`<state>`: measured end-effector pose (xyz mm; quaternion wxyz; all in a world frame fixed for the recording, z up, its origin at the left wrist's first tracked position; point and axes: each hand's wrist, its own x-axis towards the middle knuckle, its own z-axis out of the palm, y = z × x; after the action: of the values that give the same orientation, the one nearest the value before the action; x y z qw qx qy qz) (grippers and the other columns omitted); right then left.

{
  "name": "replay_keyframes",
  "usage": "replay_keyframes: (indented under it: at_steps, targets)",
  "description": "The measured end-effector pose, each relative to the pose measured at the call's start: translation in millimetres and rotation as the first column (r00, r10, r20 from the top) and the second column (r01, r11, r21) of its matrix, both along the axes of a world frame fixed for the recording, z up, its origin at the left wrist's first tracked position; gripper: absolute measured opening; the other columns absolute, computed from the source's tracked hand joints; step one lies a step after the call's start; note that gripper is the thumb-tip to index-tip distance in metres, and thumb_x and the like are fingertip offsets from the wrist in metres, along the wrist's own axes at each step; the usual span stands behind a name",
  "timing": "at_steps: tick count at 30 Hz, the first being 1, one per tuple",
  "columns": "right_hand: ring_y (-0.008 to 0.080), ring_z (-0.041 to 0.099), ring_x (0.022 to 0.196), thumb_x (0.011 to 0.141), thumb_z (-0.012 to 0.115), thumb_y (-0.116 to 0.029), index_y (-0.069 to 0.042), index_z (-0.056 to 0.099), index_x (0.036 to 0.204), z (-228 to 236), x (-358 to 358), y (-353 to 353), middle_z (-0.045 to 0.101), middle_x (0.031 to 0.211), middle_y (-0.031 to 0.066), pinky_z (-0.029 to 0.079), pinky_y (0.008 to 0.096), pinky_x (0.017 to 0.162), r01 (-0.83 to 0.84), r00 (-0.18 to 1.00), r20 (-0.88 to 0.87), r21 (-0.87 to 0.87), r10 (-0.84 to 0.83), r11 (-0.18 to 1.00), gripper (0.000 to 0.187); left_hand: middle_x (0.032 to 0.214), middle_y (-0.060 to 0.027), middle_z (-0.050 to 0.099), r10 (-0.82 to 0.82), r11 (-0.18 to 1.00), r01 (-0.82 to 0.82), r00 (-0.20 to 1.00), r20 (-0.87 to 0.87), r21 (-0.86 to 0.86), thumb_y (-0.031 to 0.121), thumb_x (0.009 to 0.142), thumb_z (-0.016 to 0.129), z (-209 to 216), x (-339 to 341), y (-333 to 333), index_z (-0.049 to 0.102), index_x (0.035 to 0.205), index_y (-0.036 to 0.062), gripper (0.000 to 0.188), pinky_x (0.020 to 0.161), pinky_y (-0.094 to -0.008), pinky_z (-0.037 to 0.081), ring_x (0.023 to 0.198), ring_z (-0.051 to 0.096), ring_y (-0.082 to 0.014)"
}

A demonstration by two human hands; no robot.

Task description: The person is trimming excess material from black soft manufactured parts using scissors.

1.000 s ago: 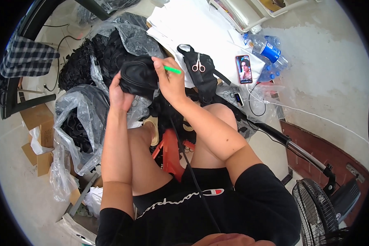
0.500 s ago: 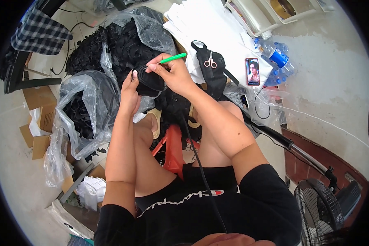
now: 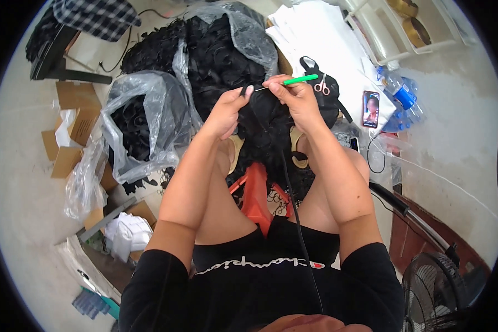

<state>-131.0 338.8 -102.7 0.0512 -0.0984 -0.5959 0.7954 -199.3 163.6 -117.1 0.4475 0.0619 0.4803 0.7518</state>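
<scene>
Your right hand (image 3: 300, 103) grasps the green-handled needle tool (image 3: 302, 79). Its long axis points toward 9 o'clock, slightly low, tip just beside the left thumb (image 3: 249, 93). Your left hand (image 3: 229, 112), nearer the tip, pinches the black fabric piece (image 3: 243, 91). Scissors (image 3: 321, 87) lie at your right hand's 2 o'clock.

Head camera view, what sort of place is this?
Probably a small sewing or craft workspace, though I can't be certain: clear plastic bags full of black, fabric-like pieces, small scissors, and a thin green-handled tool in the right hand.
</scene>
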Motion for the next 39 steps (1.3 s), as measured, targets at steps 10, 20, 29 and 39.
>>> replay_keyframes:
  at_steps: [10,20,29,39]
  targets:
    - [0.0128,0.058,0.091,0.088,0.065,-0.01,-0.002,0.069,0.094,-5.9,-4.9,5.9,0.064,0.098,0.0045,0.045,0.0253,0.084,0.01,0.997,-0.081,0.107,-0.002,0.994,0.011,0.097,-0.0023,0.066,0.02,1.0,-0.02,1.0,0.016,0.0,0.024,0.098,0.05,4.0,-2.5,6.4,0.062,0.109,0.0019,0.027,0.078,-0.0233,0.047,0.085,0.06,-0.0078]
    - [0.0141,0.063,0.064,0.085,0.065,-0.003,0.0,0.068,0.091,-19.2,-15.4,2.0,0.069,0.085,0.0096,0.048,0.0241,0.057,0.603,0.798,-0.284,0.352,-0.532,0.716,0.007,0.105,-0.0109,0.066,0.146,0.989,-0.142,0.986,0.075,-0.05,0.025,0.096,0.053,4.6,1.6,20.2,0.059,0.109,-0.0054,0.033,0.086,-0.0318,0.049,0.095,0.064,-0.0191]
    - [0.0144,0.063,0.063,0.092,0.059,-0.012,0.005,0.063,0.094,-25.2,-1.3,120.0,0.069,0.089,0.014,0.053,0.0258,0.056,0.899,0.437,-0.176,0.115,-0.882,0.422,0.017,0.132,-0.0147,0.052,0.624,0.702,-0.66,0.751,0.217,0.268,0.019,0.097,0.049,-5.4,-42.6,-22.5,0.046,0.127,-0.0013,0.037,0.108,-0.0489,0.033,0.124,0.047,-0.0298]
    - [0.0152,0.064,0.08,0.094,0.055,-0.013,-0.001,0.066,0.101,18.1,-7.1,31.7,0.069,0.091,0.0083,0.049,0.0272,0.074,0.393,0.915,-0.276,0.452,-0.294,0.801,0.017,0.109,-0.0045,0.064,0.482,0.876,-0.482,0.871,-0.096,0.022,0.02,0.095,0.055,-3.6,-8.5,12.7,0.057,0.111,0.0039,0.023,0.089,-0.0336,0.047,0.097,0.061,-0.0157]
